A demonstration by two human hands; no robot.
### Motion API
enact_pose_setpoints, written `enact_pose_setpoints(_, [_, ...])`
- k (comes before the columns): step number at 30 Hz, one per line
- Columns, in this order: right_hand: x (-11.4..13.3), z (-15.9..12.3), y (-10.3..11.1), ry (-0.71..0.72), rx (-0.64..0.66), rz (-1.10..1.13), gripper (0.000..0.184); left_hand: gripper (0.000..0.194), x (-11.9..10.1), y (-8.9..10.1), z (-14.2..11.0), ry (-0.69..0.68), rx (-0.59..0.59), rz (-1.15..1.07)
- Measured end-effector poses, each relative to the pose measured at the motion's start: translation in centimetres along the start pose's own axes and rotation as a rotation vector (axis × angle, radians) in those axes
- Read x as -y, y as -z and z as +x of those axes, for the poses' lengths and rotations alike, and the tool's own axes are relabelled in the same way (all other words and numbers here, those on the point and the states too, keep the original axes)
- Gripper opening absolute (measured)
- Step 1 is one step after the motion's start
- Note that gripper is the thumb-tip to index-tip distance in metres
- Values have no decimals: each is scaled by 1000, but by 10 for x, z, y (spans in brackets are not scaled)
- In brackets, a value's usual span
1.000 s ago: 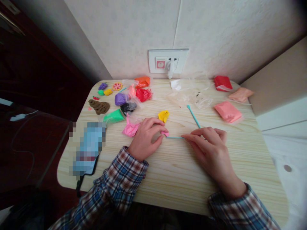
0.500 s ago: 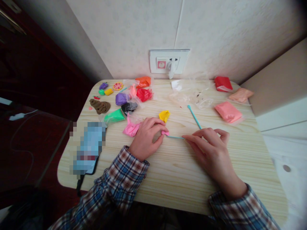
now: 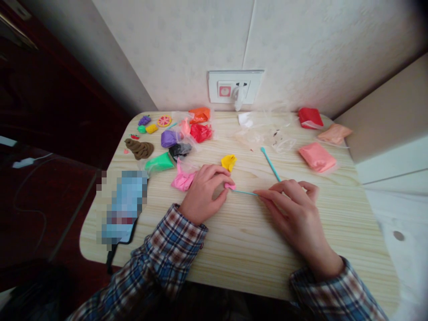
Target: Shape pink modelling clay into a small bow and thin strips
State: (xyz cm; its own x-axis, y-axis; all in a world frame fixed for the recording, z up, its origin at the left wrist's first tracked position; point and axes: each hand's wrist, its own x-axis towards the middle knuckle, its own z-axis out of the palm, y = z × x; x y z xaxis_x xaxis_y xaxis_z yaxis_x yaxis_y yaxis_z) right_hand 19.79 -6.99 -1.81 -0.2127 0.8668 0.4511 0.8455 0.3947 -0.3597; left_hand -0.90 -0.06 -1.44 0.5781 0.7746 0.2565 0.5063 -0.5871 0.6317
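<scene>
My left hand (image 3: 207,191) rests on the table with its fingertips closed on a small piece of pink modelling clay (image 3: 230,186). In my right hand (image 3: 294,214) a thin blue modelling tool (image 3: 245,192) is pinched between thumb and fingers, its tip touching or very near the pink clay. Just beyond the left fingers lies a yellow clay piece (image 3: 228,162). A second blue tool (image 3: 270,164) lies on the table past my right hand, its near end reaching the fingers. Beside my left hand sits an opened bag of pink clay (image 3: 183,179).
Bags of green (image 3: 159,162), black (image 3: 180,150), purple (image 3: 169,138) and red clay (image 3: 201,132) lie left of centre. Coiled brown clay (image 3: 139,149) and small clay fruits stand farther left. A phone (image 3: 125,205) lies at the left edge, clear wrappers (image 3: 264,129) by the wall, a salmon packet (image 3: 317,157) at right.
Almost nothing differs. Both hands keep their grip and place, with the blue tool's tip still at the pink clay; the view has shifted very slightly.
</scene>
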Motion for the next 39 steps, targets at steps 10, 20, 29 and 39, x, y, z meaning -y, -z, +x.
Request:
enact_pose_setpoints(10, [1, 1, -1, -4, 9, 0, 14, 20, 0, 1, 0, 3, 3, 9])
enact_pose_setpoints(20, [0, 1, -3, -14, 1, -30, 14, 20, 0, 0, 0, -2, 4, 7])
enact_pose_setpoints(29, [0, 1, -3, -8, 11, -11, 14, 20, -1, 0, 0, -1, 4, 8])
enact_pose_setpoints(39, [-6, -1, 3, -42, 18, -14, 16, 9, 2, 0, 0, 15, 1, 7])
